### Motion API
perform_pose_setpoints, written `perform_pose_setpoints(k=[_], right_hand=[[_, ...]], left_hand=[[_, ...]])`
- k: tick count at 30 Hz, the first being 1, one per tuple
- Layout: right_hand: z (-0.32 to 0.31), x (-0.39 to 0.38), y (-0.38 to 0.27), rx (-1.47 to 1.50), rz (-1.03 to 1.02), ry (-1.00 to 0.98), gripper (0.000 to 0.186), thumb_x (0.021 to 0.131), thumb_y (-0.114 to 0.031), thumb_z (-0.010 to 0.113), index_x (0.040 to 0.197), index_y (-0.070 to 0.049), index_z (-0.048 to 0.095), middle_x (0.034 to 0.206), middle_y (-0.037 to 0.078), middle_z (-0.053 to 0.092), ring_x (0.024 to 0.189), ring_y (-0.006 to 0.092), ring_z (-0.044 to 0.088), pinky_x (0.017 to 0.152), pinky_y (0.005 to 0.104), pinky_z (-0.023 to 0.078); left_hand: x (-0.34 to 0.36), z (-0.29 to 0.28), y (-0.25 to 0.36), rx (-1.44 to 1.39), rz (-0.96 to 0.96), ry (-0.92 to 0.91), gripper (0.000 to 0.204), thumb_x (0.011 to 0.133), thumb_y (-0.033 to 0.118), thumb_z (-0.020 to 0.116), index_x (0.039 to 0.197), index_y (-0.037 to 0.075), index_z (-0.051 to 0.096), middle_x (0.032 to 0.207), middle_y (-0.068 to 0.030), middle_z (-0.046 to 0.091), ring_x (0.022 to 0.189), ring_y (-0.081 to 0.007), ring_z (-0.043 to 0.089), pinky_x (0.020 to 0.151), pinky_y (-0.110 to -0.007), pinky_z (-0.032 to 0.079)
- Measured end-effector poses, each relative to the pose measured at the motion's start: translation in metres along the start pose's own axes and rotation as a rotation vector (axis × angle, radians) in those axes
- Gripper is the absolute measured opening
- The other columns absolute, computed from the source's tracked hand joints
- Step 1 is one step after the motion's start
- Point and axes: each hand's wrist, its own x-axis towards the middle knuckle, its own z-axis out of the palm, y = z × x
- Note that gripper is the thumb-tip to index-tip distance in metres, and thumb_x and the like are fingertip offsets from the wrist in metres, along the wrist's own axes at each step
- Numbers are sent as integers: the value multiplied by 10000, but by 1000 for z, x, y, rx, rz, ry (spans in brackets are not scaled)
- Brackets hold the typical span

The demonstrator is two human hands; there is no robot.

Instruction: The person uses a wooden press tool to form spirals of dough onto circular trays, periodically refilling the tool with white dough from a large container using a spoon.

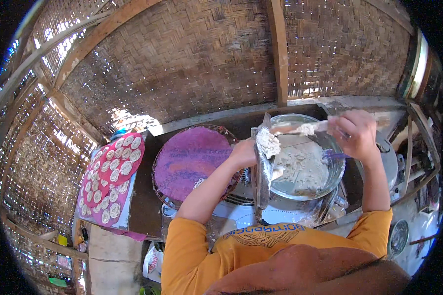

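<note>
My left hand (pixel 244 153) grips the left side of an upright, worn wooden press-like tool (pixel 264 182), its fingers partly hidden behind the wood. A lump of pale dough (pixel 268 143) sits at the top of this tool. Over the basin, my right hand (pixel 355 132) is closed around a dough-smeared wooden spatula (pixel 293 129), whose far end points left toward the tool. Beneath it, a wide metal basin (pixel 343 172) holds more pale, sticky dough (pixel 302 164). A purple-handled utensil (pixel 333 154) leans inside the basin's right side.
Left of the tool lies a round woven tray (pixel 155 179) covered with purple cloth (pixel 194 157). Farther left, coiled dough rounds (pixel 114 174) cover pink and purple cloths. A white stove (pixel 231 210) stands beneath the tool. Woven bamboo walls (pixel 182 64) close off the back.
</note>
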Motion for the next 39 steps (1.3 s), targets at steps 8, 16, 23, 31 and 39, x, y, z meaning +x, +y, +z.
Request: perform_pose_setpoints(k=[8,16,23,31,39], right_hand=[[7,-7,8,85,-150,-182,113,588,-149,609,695,-137,573,579,8,493,550,205,523,513,324,414],[58,-24,-25,66,-227,-240,102,619,-153,555,721,-161,554,599,-6,477,596,175,532,511,328,412],[25,-71,6,442,709,-70,103,694,-100,605,796,-94,588,694,-15,543,623,112,514,549,252,398],[92,-110,-70,1450,1441,-62,144,780,-173,579,843,-49,542,586,-31,459,465,28,366,400,173,251],[79,-147,-59,1022,1201,-140,155,719,-130,646,809,-18,587,696,19,568,613,75,512,543,209,405]], left_hand=[[9,12,12,19,-14,-60,370,627,344,569,788,14,614,818,-238,577,779,-390,555,707,-433,439],[28,38,12,86,44,-163,392,654,353,538,881,41,609,852,-231,580,813,-371,560,724,-417,441],[37,26,-14,-338,52,-225,494,597,382,653,977,73,587,978,-165,582,916,-322,543,777,-348,429],[49,58,-3,-398,174,-200,456,594,83,718,1016,66,545,984,-46,569,865,-153,540,779,-275,441],[30,29,5,-592,-81,-181,449,655,373,603,974,59,582,964,-171,583,921,-317,543,764,-359,425]])
